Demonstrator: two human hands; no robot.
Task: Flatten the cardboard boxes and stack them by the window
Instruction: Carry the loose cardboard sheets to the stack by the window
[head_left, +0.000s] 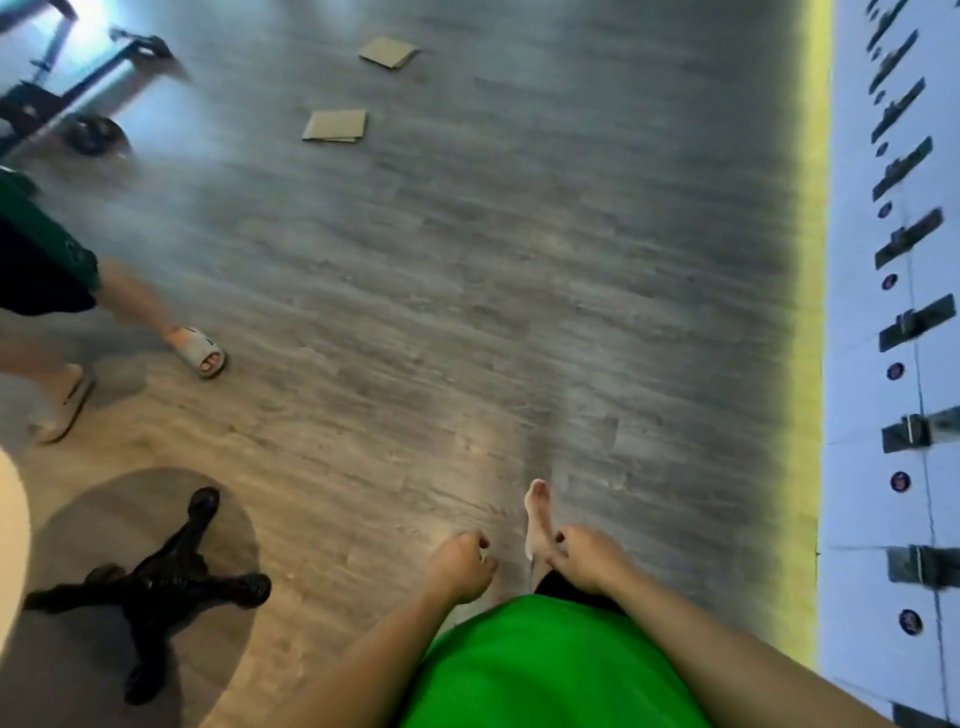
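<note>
- Far ahead of the hands, on the grey wood-look floor (467, 291), lie two flattened cardboard boxes: the nearer cardboard (335, 126) up and to the left, the farther cardboard (388, 51) beyond it, the two apart from each other.
- Neither piece shows any print or label that can be read (the frame is blurred).
- The left hand (460, 565) hangs low with fingers loosely curled, holding nothing.
- The right hand (584, 558) is just beside it, also loosely curled and holding nothing; a bare foot (537, 514) shows between and beyond them.
- Right of the hands runs a pale wall (857, 364) with dark strips and small round stickers, their markings too small to read.
- Left of the hands stands a black chair base (166, 582); further off, another person's sandalled foot (200, 353).
</note>
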